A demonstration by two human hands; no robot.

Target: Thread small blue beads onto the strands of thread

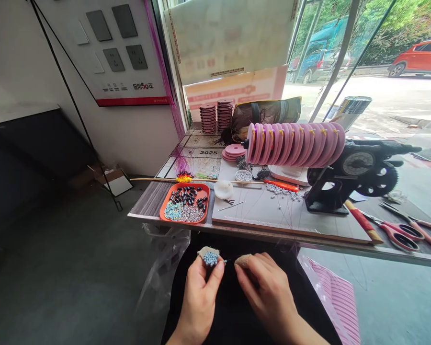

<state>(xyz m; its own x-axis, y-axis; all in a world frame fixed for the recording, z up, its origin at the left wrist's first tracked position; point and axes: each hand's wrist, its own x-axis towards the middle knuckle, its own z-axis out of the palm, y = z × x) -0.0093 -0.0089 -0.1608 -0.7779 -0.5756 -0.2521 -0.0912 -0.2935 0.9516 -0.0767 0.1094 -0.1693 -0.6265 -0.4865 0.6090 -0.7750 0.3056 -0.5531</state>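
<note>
Light board (251,218) lies flat on the tabletop (143,206). Blue bead cluster (210,259): located above the black-clad lap (230,311); probably light, with smooth beads prone to shifting; grip around its sides. Left hand (198,299): pinches the cluster. Right hand (273,290): fingertips drawn together; any held thread is indiscernible.

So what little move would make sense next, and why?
Probably easing the right hand slightly leftward: a small strand juts out beside the blue cluster held in the left hand, and a gap separates it from the right fingers.
</note>
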